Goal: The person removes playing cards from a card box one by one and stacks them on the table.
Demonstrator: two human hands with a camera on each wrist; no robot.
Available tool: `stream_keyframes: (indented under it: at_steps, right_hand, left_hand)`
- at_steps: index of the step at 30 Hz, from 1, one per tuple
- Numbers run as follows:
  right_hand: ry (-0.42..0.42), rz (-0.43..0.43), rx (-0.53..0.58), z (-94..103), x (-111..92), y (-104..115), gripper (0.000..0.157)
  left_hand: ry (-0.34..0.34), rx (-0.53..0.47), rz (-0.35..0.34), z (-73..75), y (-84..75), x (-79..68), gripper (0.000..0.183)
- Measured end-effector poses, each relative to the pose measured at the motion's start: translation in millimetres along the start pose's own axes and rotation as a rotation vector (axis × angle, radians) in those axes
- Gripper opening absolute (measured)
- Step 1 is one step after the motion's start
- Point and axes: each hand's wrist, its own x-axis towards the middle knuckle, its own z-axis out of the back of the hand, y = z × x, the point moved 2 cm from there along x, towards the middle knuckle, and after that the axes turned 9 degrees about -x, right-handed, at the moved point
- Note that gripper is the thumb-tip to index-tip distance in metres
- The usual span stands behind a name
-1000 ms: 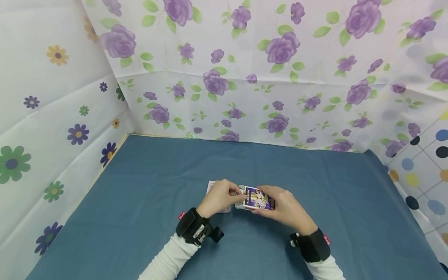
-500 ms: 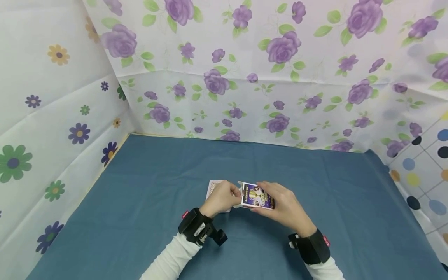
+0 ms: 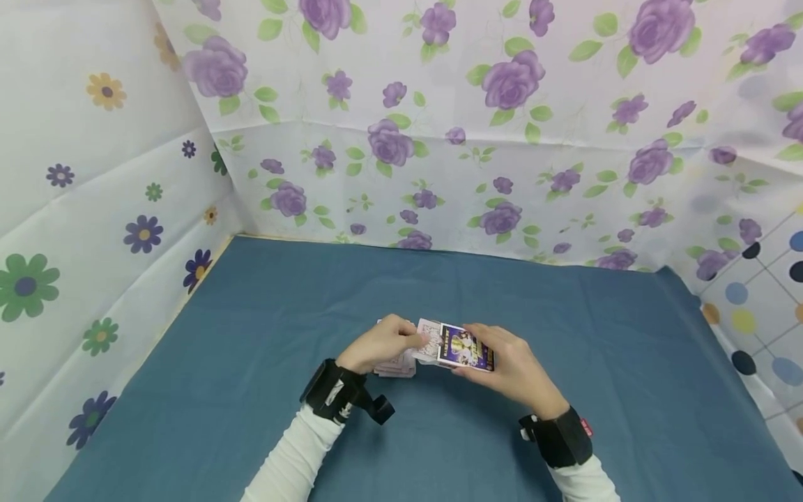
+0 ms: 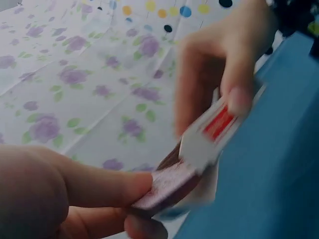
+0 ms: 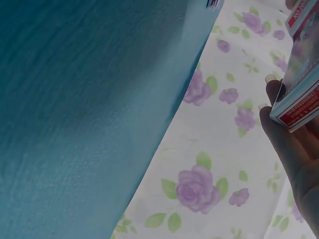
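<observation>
My right hand (image 3: 511,362) grips a purple playing-card box (image 3: 466,348) with a gold trophy print, its end facing left. Out of that end sticks a small stack of playing cards (image 3: 429,337), patterned backs up. My left hand (image 3: 384,341) pinches the outer end of this stack between thumb and fingers; the left wrist view shows the stack (image 4: 167,185) partly inside the white box (image 4: 204,142). Below the left hand, more playing cards (image 3: 396,367) lie in a loose pile on the blue cloth, partly hidden by the hand.
A blue cloth (image 3: 282,293) covers the table. Behind it hangs a white sheet with purple roses (image 3: 389,143). A flowered sheet (image 3: 94,230) borders the left side, and a dotted sheet (image 3: 762,328) the right. Both wrists wear black camera straps (image 3: 558,436).
My left hand has drawn a stack of cards leftward partway out of the box. The right hand keeps holding the box in nearly the same spot.
</observation>
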Motion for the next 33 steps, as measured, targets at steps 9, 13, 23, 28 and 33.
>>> stream_keyframes:
  at_steps: [9, 13, 23, 28, 33]
  right_hand:
    - [0.0, -0.016, -0.016, 0.7, -1.3, -4.0, 0.068]
    - [-0.001, -0.016, -0.014, 0.0, -1.3, -4.9, 0.068]
    - [0.03, -0.03, 0.0, -4.9, -0.8, -7.9, 0.066]
    - [0.045, -0.039, 0.009, -7.0, -0.8, -8.5, 0.066]
    - [0.069, -0.048, 0.011, -9.0, -1.4, -7.6, 0.067]
  left_hand:
    - [0.075, -0.132, 0.011, 30.4, -5.5, -12.1, 0.031]
    - [0.103, -0.213, -0.001, 40.2, -2.8, -10.5, 0.035]
    - [-0.037, -0.098, -0.024, 67.1, 8.8, -10.5, 0.052]
    - [-0.117, -0.012, -0.038, 74.5, 18.8, -8.1, 0.045]
    - [-0.243, -0.038, 0.027, 76.4, 33.8, -1.8, 0.041]
